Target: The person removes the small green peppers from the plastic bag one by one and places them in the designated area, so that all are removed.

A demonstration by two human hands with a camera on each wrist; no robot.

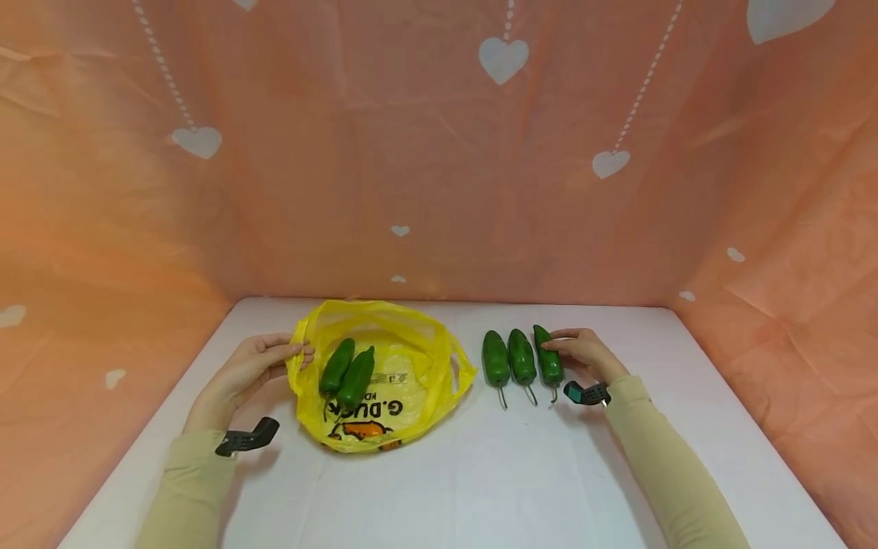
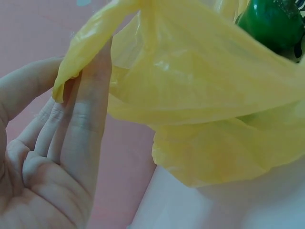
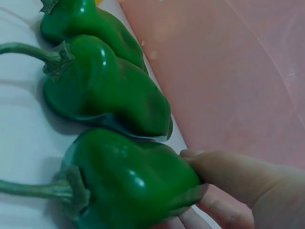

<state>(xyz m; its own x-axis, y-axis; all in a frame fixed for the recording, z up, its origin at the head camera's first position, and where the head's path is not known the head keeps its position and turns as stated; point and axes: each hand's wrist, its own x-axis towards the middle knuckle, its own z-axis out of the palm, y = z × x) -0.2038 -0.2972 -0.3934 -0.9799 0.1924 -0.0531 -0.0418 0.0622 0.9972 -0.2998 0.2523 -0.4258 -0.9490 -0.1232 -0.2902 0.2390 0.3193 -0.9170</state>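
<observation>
On the left, a yellow plastic bag (image 1: 411, 415) with printed letters and a duck lies with its mouth spread wide. Two green peppers (image 1: 357, 377) rest inside it. My left hand (image 1: 250, 370) pinches the bag's left rim between thumb and fingers; in the left wrist view a fold of yellow plastic (image 2: 90, 43) passes between them. To the right of the bag, three more green peppers lie side by side, stems toward me. My right hand (image 1: 583, 352) grips the rightmost pepper (image 1: 549, 362) near its tip, thumb (image 3: 224, 167) on top and fingers (image 3: 221, 207) underneath.
The left pepper (image 1: 495, 358) and middle pepper (image 1: 521, 357) of the row lie close beside the gripped one. A white tabletop (image 1: 439, 503) carries everything. Orange cloth (image 1: 439, 191) with white hearts stands behind it and along both sides.
</observation>
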